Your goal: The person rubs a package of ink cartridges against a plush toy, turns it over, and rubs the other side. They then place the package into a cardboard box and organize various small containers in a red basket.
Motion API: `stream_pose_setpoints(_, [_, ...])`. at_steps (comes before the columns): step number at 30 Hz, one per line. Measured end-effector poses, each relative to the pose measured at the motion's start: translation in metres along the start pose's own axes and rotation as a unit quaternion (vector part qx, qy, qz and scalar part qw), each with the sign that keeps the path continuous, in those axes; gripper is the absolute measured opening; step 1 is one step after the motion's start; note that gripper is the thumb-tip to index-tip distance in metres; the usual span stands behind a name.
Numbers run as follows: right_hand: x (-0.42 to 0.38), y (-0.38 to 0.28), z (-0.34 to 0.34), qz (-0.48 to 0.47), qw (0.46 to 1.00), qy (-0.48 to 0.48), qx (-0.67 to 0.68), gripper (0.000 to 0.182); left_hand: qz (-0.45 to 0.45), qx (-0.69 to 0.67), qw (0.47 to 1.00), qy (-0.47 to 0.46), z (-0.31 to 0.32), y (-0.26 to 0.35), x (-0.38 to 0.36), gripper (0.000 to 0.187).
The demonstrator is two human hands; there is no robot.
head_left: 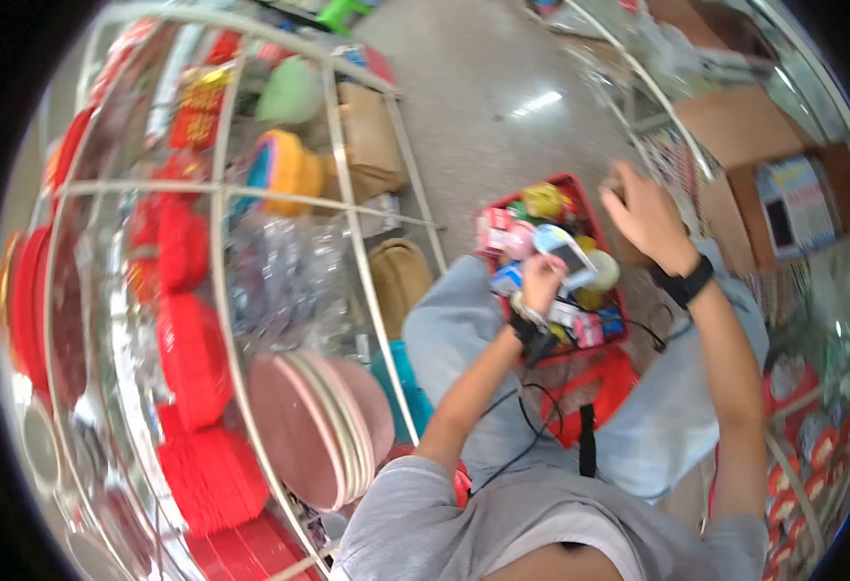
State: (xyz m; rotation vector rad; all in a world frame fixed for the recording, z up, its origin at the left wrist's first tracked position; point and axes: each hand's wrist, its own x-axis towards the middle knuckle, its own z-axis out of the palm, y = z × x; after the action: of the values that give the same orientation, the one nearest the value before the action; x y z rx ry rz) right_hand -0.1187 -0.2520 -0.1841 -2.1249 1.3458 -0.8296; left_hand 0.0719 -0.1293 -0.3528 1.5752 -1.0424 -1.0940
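Observation:
My left hand [541, 283] pinches the edge of a blue-and-white packet [572, 256] with a dark rectangle on its front; its kind I cannot make out. The packet is over a red basket [588, 200] full of small goods, between my knees. Among the goods are a pink round item [519, 240], a yellow item [543, 200] and a pale round item [602, 271]. Just right of the basket, my right hand [646, 218] is raised with thumb and fingers apart, slightly blurred. Nothing shows in its grasp.
An open cardboard box [735, 208] on the right holds a similar blue-and-white packet [798, 208]. To the left, a white wire rack [217, 189] carries stacked pink basins [314, 426], red goods [193, 358] and plastic-wrapped items. Black cables [541, 412] cross my lap.

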Motion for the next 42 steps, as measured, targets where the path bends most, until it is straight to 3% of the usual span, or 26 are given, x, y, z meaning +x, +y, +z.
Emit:
stream_pose_setpoints(4, [-0.017,-0.03,0.001,-0.021,0.995,-0.06,0.081,0.023,0.023,-0.006,0.996,0.081,-0.017,0.079,-0.075,0.009])
stream_pose_setpoints(8, [-0.048,-0.056,0.013,-0.07,0.976,-0.185,0.094,0.022,0.042,-0.128,0.98,0.147,-0.024,0.134,-0.13,0.014])
stream_pose_setpoints(10, [-0.068,-0.079,0.014,-0.119,0.96,-0.185,0.173,0.019,0.075,-0.121,0.974,0.177,-0.027,0.14,-0.146,0.018])
stream_pose_setpoints(12, [-0.082,-0.09,0.016,-0.11,0.952,-0.208,0.194,0.018,0.08,-0.094,0.959,0.253,-0.028,0.161,-0.159,0.02])
stream_pose_setpoints(13, [-0.086,-0.098,0.014,-0.104,0.95,-0.192,0.225,0.017,0.09,-0.13,0.96,0.232,-0.031,0.165,-0.165,0.032])
stream_pose_setpoints(16, [-0.097,-0.126,0.003,-0.052,0.933,-0.185,0.305,0.013,0.075,-0.141,0.969,0.189,-0.04,0.182,-0.179,0.044])
stream_pose_setpoints(17, [-0.1,-0.131,0.004,-0.087,0.945,-0.147,0.278,0.014,0.006,-0.146,0.979,0.141,-0.046,0.177,-0.184,0.05])
stream_pose_setpoints(22, [-0.129,-0.16,0.006,-0.143,0.965,-0.027,0.22,0.018,0.036,-0.184,0.97,0.156,-0.057,0.195,-0.207,0.044])
stream_pose_setpoints(24, [-0.142,-0.173,0.003,-0.115,0.965,-0.045,0.233,0.019,0.037,-0.212,0.961,0.173,-0.062,0.208,-0.217,0.043])
stream_pose_setpoints(30, [-0.183,-0.213,0.0,-0.159,0.956,-0.017,0.248,0.016,0.092,-0.247,0.933,0.245,-0.072,0.228,-0.232,0.04])
stream_pose_setpoints(33, [-0.187,-0.223,-0.003,-0.138,0.961,-0.027,0.237,0.014,0.122,-0.231,0.94,0.22,-0.08,0.226,-0.239,0.042])
stream_pose_setpoints(36, [-0.184,-0.224,-0.005,-0.099,0.966,0.025,0.238,0.015,0.11,-0.272,0.946,0.141,-0.083,0.23,-0.261,0.046])
stream_pose_setpoints(38, [-0.187,-0.235,-0.01,-0.121,0.969,0.04,0.211,0.015,0.122,-0.268,0.949,0.117,-0.091,0.239,-0.277,0.047])
stream_pose_setpoints(42, [-0.205,-0.254,-0.012,-0.146,0.97,-0.009,0.193,0.015,0.114,-0.273,0.945,0.142,-0.1,0.243,-0.297,0.048])
